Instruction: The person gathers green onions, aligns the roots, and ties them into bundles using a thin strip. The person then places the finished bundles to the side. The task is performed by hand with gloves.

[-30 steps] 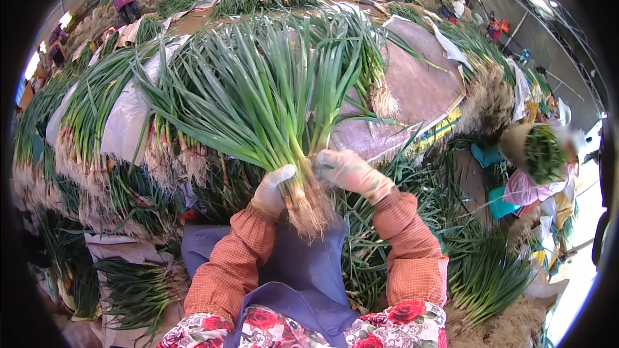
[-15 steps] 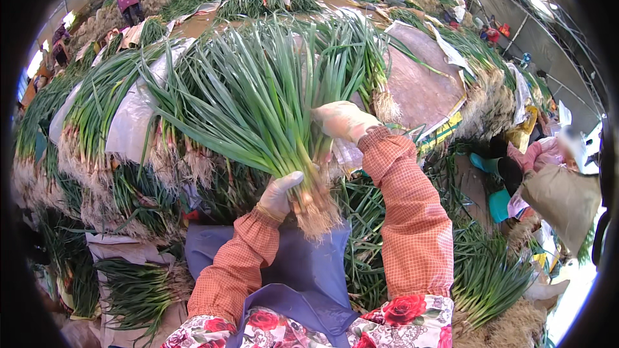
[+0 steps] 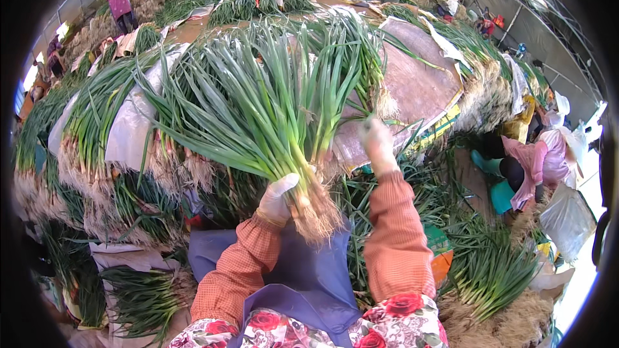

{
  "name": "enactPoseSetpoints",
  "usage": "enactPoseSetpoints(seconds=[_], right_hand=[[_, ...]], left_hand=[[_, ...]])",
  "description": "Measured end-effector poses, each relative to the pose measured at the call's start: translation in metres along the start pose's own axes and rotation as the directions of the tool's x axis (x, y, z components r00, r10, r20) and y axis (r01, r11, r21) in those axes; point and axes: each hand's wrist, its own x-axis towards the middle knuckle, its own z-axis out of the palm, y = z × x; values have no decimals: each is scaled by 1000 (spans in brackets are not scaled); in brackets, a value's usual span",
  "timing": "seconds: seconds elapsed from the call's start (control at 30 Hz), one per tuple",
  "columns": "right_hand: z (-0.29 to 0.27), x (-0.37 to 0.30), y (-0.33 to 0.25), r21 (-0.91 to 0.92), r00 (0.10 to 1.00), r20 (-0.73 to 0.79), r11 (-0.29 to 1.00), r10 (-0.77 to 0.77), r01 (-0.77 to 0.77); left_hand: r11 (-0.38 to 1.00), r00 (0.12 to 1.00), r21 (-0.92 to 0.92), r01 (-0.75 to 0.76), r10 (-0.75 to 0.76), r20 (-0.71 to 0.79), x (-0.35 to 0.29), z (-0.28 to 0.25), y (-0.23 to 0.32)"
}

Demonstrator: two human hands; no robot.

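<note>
My left hand, in a pale glove, is closed round the lower stems of a thick bunch of green onions. Its long leaves fan up and away, and the stringy roots hang over my blue apron. To the right of the bunch, my gloved right hand is smeared by motion, apart from the bunch. A few thin green leaves show beside it, but whether it grips any I cannot make out. Just beyond, more green onions lie on the heap with their roots toward me.
A pinkish sheet covers the heap at the right. Rows of green onions hang over the left edge. Loose bundles lie at lower left and lower right. A person in pink sits at the right; others work farther back.
My right hand has come away from the bunch, moving right and slightly down. The left hand keeps its hold with little movement. The person at the right has shifted posture.
</note>
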Motion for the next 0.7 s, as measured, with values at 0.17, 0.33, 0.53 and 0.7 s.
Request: enactPoseSetpoints(seconds=[0.17, 0.33, 0.53, 0.7], right_hand=[[-33, -83, -28, 355, 591, 804, 850, -65, -389], [-20, -85, -61, 844, 820, 513, 325, -254, -427], [18, -112, -39, 721, 704, 675, 397, -221, -568], [-37, -81, -29, 795, 576, 587, 541, -569, -275]], left_hand=[[990, 997, -122, -74, 71, -31, 0, 28, 2], [997, 999, -73, 3, -6, -39, -5, 24, 2], [998, 999, 58, -30, 31, -21, 6, 17, 13], [996, 993, -84, -41, 50, 108, 12, 16, 6]])
